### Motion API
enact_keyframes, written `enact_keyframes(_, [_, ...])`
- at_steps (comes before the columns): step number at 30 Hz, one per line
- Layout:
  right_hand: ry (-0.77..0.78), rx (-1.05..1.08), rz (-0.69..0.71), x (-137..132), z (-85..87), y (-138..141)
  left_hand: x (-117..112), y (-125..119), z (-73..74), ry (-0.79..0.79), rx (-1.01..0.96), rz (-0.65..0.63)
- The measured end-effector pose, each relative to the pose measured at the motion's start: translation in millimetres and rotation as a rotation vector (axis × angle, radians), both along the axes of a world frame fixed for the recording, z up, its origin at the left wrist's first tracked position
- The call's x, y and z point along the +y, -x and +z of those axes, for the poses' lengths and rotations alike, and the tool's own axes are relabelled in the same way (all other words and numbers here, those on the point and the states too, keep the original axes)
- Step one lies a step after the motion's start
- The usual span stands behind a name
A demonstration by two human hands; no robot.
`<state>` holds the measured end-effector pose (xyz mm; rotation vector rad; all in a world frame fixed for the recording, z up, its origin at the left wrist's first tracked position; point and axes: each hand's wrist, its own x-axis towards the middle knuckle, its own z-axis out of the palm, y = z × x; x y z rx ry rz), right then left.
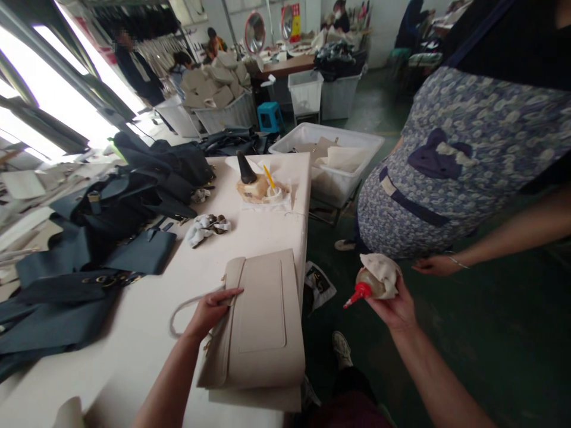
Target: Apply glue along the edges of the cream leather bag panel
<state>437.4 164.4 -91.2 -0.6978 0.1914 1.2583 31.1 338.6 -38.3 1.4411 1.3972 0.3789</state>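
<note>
One beige bag (261, 333) lies along the right edge of the table (267, 232). Left hand (213, 310): fingers close together on the bag's handle side; pinched or just resting, cannot tell. Right hand (398, 304), out past the right edge: fingers curled round a red-nozzled bottle (368, 280), cloth (384, 271) draped over it. Crumpled rag (209, 229) beyond the bag. Near the far right corner: black cone (245, 169), yellow stick (269, 176). Dark bags (107, 214) heaped leftward. Person in floral apron (401, 208) stands off the right edge.

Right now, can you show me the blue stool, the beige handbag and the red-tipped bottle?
Blue stool (269, 109): head view, seat.
Beige handbag (261, 312): head view, broad side panel.
Red-tipped bottle (363, 290): head view, red cap.
</note>
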Motion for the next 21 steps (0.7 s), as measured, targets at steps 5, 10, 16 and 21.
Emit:
enact_keyframes(5, [-0.061, 0.119, 0.037, 9.6, -2.7, 9.4, 0.3, -0.4, -2.0, 0.004, -0.010, 0.016])
enact_keyframes(10, [-0.019, 0.223, 0.008, 18.5, -14.6, 12.2, 1.1, -4.6, 2.5, 0.007, 0.007, 0.019])
enact_keyframes(16, [0.104, 0.150, 0.130, 19.2, -34.4, 11.3, 5.9, -4.5, 9.9, 0.001, 0.005, 0.005])
enact_keyframes(21, [0.095, 0.153, 0.124, 16.9, -39.2, 21.4, 9.7, -2.7, 8.4, -0.018, 0.047, 0.011])
